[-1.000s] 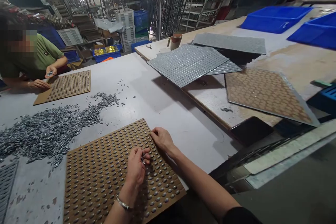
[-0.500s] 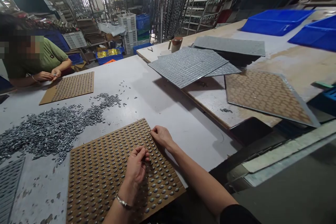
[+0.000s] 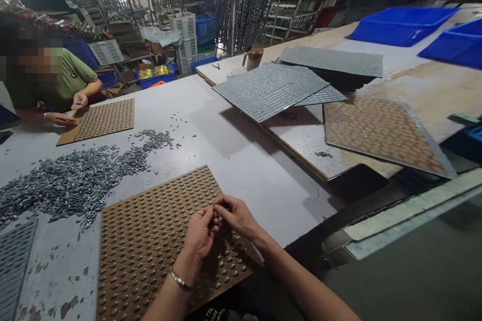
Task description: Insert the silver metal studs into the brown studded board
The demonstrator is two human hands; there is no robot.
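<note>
Right hand has come off the board's far right edge since half a second ago, now in against the left hand. Co-worker's hands have split too: one down by their own board, the other held up with small bits in it.

Head view (only one): both hands meet above the right part of the brown board, which lies flat on the white table right in front of the person. Rows of grey oval pieces cover its surface. Right: thumb and fingertips together, up at the left's fingertips. Left: fingers curled in, thumb against them. Can't tell what either pinches, too small. Bracelet on the left wrist.

Loose pile of similar pieces beyond the board and to its left, strays trailing toward the middle. Grey slotted panel cut off at lower left.

On the next bench, to the right: ridged sheets overhanging the edge, mug behind, brown patterned panel, dark flat slab at the corner, blue bins farther back.
</note>
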